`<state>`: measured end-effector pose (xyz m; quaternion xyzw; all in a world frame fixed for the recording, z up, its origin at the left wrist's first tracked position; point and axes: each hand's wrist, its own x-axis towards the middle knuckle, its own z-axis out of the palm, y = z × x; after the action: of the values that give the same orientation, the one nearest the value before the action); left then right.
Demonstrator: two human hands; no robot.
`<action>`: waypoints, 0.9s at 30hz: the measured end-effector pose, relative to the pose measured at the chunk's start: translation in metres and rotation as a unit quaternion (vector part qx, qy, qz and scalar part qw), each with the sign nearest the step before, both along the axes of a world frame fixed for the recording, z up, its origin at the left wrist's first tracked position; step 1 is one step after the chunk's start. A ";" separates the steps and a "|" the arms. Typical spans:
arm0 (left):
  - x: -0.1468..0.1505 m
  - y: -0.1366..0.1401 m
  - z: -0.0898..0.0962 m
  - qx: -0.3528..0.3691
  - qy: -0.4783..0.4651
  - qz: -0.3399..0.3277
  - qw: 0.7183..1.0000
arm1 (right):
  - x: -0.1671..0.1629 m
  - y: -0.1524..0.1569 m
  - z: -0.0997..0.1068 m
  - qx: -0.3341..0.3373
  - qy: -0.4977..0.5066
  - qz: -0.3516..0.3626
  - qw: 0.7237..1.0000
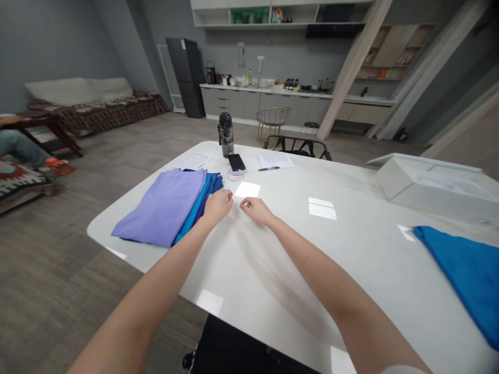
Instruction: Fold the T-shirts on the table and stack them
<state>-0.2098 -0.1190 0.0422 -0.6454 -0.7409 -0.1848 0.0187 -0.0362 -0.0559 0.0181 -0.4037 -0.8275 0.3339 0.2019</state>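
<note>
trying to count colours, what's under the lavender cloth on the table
Blue cloth and purple cloth show at the right edge of the lavender cloth; the rest underneath is covered.

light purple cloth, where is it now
In the head view, the light purple cloth lies atop the cloth stack beside the left hand, on the left of the table.

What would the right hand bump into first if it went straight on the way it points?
Probably the left hand: the right hand points toward it across a gap, though one view can't show if they're level.
</note>
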 end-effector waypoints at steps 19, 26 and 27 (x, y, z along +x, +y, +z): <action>-0.102 -0.065 0.011 0.055 -0.030 0.057 0.996 | -0.160 -0.017 0.004 0.116 0.071 0.074 0.988; -0.028 -0.045 0.024 0.134 -0.170 -0.117 0.969 | -0.067 -0.012 0.024 0.135 0.116 0.090 0.980; -0.016 -0.041 0.023 0.128 -0.157 -0.130 0.971 | -0.046 -0.012 0.026 0.134 0.118 0.077 0.981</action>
<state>-0.2259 -0.1604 0.0656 -0.6911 -0.6146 -0.3783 -0.0396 -0.0821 -0.0682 0.0440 -0.2655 -0.8637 0.2799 0.3243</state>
